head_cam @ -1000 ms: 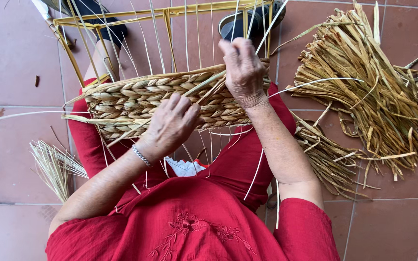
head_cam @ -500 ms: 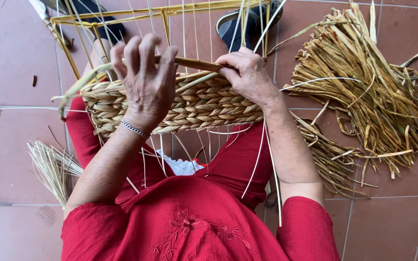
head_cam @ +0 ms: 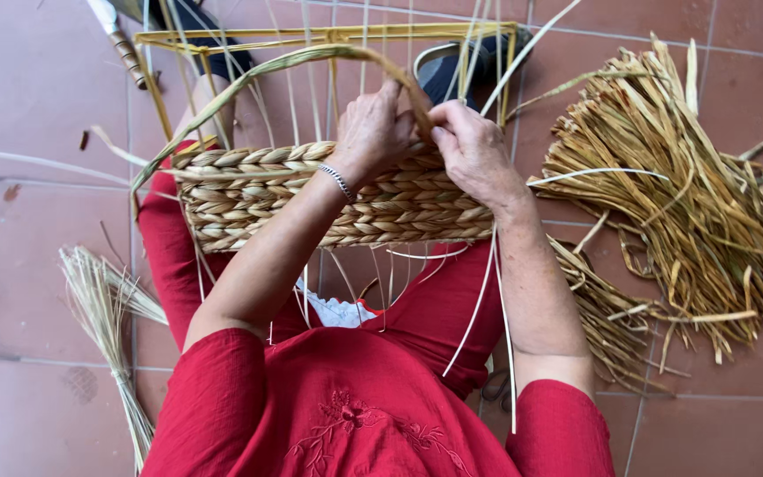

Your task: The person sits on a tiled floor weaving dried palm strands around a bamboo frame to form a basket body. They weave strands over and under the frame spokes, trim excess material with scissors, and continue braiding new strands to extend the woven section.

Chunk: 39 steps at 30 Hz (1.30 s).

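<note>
Head view, looking down: a person in red clothing sits on the tiled floor [head_cam: 28, 106] with a half-woven basket [head_cam: 311, 199] resting across the lap. Its lower part is a band of thick plaited straw, and thin pale stakes rise from it to a yellow wire frame [head_cam: 328, 35] at the top. The left hand [head_cam: 373, 132], with a silver bracelet [head_cam: 339, 183] at the wrist, has its fingers closed around a thick green-yellow strand [head_cam: 249, 79] that arches from the basket's left side up over the top edge of the weave. The right hand [head_cam: 474, 150] sits just beside it, touching it at the thumb, its fingers curled down on the same strand and pressing against the top row of the plait. To the right on the floor lies a large loose heap of dried straw [head_cam: 673, 194], near the right forearm. A smaller pale bundle of fibres [head_cam: 103, 309] lies on the floor to the left, beside the left elbow. Dark shoes [head_cam: 461, 66] show beyond the frame, and a tool with a wooden handle [head_cam: 121, 44] lies at the top left
</note>
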Tool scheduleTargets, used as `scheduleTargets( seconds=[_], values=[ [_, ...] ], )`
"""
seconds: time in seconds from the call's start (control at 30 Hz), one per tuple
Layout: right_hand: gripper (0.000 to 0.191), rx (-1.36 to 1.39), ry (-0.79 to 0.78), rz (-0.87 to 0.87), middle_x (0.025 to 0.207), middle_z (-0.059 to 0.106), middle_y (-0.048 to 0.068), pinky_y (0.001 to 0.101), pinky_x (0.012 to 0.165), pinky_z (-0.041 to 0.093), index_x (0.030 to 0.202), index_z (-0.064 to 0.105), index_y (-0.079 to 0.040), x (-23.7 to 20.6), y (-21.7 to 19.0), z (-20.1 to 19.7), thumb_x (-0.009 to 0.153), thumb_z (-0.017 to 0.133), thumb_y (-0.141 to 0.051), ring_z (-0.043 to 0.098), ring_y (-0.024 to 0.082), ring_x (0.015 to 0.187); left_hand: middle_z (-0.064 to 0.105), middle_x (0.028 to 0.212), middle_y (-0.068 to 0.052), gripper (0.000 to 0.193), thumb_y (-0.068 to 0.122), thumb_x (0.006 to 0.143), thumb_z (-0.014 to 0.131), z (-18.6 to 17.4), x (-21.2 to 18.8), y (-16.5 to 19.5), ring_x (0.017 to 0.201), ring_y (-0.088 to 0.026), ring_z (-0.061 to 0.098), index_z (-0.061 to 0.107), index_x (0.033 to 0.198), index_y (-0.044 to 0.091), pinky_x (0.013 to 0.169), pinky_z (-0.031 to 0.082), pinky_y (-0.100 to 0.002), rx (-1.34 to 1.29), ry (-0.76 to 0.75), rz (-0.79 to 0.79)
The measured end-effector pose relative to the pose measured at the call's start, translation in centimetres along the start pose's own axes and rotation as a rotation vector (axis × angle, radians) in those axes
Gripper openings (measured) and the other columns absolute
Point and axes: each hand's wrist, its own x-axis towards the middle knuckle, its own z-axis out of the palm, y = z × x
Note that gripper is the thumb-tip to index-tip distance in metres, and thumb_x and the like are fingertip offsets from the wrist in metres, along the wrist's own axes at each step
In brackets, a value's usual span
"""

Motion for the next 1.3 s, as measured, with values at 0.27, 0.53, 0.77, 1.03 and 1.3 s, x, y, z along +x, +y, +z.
scheduleTargets(
  seconds=[0.27,0.53,0.77,1.03,1.3],
  values=[
    [0.010,0.128,-0.016,0.032,0.103,0.078,0.010,0.0337,0.084,0.062,0.115,0.061,0.000,0.0,0.4,-0.4,0.106,0.058,-0.001,0.077,0.021,0.096,0.069,0.081,-0.011,0.021,0.021,0.103,0.067,1.6,0.2,0.1,0.073,-0.028,0.073,0.062,0.106,0.001,0.065,0.055,-0.036,-0.771,0.318,-0.103],
    [0.011,-0.130,0.196,-0.076,0.093,0.072,0.009,0.0351,0.066,0.055,0.101,0.073,-0.007,0.8,-0.5,1.1,0.091,0.075,-0.002,0.072,0.022,0.075,0.078,0.100,-0.021,0.047,0.030,0.102,0.044,-2.6,-6.8,1.8,0.101,-0.032,0.076,0.071,0.100,-0.009,0.092,0.063,-0.040,-1.630,-0.061,-0.595],
    [0.006,-0.280,0.166,-0.174,0.085,0.067,0.007,0.0388,0.069,0.054,0.088,0.073,-0.007,1.0,-1.3,1.9,0.089,0.076,-0.003,0.070,0.026,0.080,0.063,0.138,-0.011,0.039,0.011,0.104,0.072,-8.9,-7.3,3.9,0.125,-0.026,0.070,0.059,0.141,0.009,0.109,0.061,-0.037,-0.551,0.087,0.219],
    [0.012,-0.137,0.052,-0.076,0.081,0.069,0.005,0.0368,0.066,0.052,0.096,0.073,-0.005,0.7,-1.9,1.2,0.087,0.080,-0.011,0.068,0.023,0.074,0.053,0.133,-0.021,0.056,0.024,0.077,0.087,-12.8,-5.8,0.7,0.127,-0.043,0.046,0.065,0.125,0.006,0.109,0.031,-0.062,0.398,0.118,0.274],
    [0.014,-0.174,0.240,-0.004,0.074,0.072,0.003,0.0356,0.065,0.053,0.084,0.067,-0.007,0.9,0.1,3.3,0.095,0.076,-0.009,0.071,0.016,0.069,0.066,0.101,-0.015,0.018,0.026,0.101,0.074,-11.7,-10.3,-1.9,0.096,-0.035,0.063,0.070,0.097,0.008,0.085,0.049,-0.050,0.298,-0.080,0.102]
  ],
)
